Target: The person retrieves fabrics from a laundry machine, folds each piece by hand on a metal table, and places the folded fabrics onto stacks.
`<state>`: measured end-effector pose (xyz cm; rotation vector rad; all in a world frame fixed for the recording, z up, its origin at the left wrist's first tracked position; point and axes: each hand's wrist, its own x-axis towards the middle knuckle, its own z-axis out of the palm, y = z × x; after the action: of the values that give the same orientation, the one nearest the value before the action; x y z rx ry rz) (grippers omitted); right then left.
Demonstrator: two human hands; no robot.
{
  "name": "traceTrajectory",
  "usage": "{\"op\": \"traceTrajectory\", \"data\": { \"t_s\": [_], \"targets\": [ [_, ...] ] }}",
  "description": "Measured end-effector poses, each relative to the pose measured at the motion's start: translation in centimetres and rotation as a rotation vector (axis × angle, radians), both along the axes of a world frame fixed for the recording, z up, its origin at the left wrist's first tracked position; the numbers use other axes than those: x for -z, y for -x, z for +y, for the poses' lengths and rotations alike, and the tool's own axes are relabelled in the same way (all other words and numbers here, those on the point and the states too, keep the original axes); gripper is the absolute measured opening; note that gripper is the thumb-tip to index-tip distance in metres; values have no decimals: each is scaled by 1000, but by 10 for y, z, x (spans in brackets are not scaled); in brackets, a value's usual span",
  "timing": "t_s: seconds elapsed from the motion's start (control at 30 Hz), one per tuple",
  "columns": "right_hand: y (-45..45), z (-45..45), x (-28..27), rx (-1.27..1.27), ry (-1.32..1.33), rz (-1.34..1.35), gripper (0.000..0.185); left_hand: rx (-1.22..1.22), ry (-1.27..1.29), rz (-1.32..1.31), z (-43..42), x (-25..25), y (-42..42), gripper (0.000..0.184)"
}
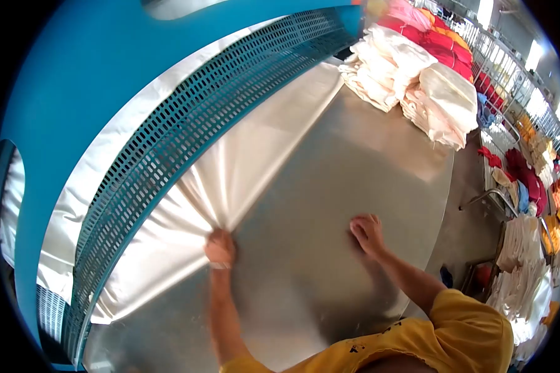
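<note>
My left hand [221,247] is closed on the near edge of a shiny cream-white cloth [255,149]. Creases fan out from the grip toward a teal perforated guard [186,124], and the cloth's far side passes under it. Over the bare part of a grey metal table [317,211], to the right of the cloth, is my right hand [368,233]. Its fingers are curled in, and no object shows in them. Whether that hand touches the metal, I cannot tell.
A large blue machine housing [106,56] rises behind the guard. Folded white cloths [417,81] are piled at the table's far right, with red cloths [442,50] behind them. Beyond the right edge stand metal racks [504,68] and more stacks of cloth [519,248].
</note>
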<state>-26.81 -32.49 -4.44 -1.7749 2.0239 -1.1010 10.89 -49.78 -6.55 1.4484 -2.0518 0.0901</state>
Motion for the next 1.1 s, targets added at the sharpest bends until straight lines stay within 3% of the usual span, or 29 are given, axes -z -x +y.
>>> {"op": "traceTrajectory", "data": {
  "t_s": [0.03,0.07,0.1,0.13,0.17,0.2,0.27,0.37,0.47,0.5,0.53,0.57,0.6,0.63,0.7,0.73,0.8,0.83,0.87,0.9,0.97,1.0,1.03,1.07,1.1],
  "targets": [
    [-1,-9,3,-22,-48,-285,24,68,-4,27,53,2,8,12],
    [-1,-20,1,-43,-95,-568,26,93,-127,-169,109,18,7,8],
    [-9,-32,-4,27,-117,-877,31,291,-152,110,166,-8,9,9],
    [-16,-45,-11,114,-125,-1187,36,242,-259,154,220,-15,1,12],
    [-11,-57,-14,94,-130,-1321,39,44,-327,102,270,-40,-5,24],
    [0,-72,-15,67,-126,-1453,43,-74,-404,358,318,-18,-35,29],
    [22,-101,1,-8,-5,-1520,50,-205,-237,182,396,-9,-89,28],
    [47,-114,-1,111,-129,-1730,55,-568,-308,19,456,-11,-137,27],
    [61,-102,22,-107,-192,-1450,53,-931,-608,57,514,-2,-153,27],
    [92,-110,46,-63,-398,-1167,56,-1020,-728,122,533,6,-152,27],
    [112,-92,27,-211,-123,-1154,52,-1031,-792,166,549,11,-141,27],
    [208,-126,143,-317,-47,-1045,46,-1000,-812,220,558,9,-114,27],
    [233,-115,78,-71,-37,-1107,37,-833,-764,-105,535,-30,-62,19],
    [284,-114,33,54,45,-1135,37,-644,-512,-14,521,-39,-25,20],
    [385,-119,-23,188,264,-1080,38,-454,-409,186,483,-64,60,20],
    [420,-121,-52,259,369,-1030,38,-398,-454,98,470,-48,88,25],
    [451,-123,-98,354,534,-928,39,-282,-462,391,445,-23,161,18],
    [445,-126,-114,359,579,-857,39,-97,-393,328,432,0,188,21],
    [421,-128,-126,329,581,-756,40,217,-442,189,405,-32,209,36],
    [397,-142,-118,269,528,-616,40,266,-722,483,374,-71,243,51],
    [290,-137,-95,60,336,-243,41,588,-955,1364,313,-73,259,65],
    [220,-116,-80,-85,208,-126,42,686,-1121,2031,279,-67,262,67],
    [147,-79,-71,-265,78,-112,42,646,-563,1372,246,-82,260,64],
    [80,-33,-72,-479,-12,-174,43,392,-641,1646,225,-133,246,54],
    [21,18,-83,-683,-42,-222,44,248,-234,1452,183,-123,217,37]
  ]
}}
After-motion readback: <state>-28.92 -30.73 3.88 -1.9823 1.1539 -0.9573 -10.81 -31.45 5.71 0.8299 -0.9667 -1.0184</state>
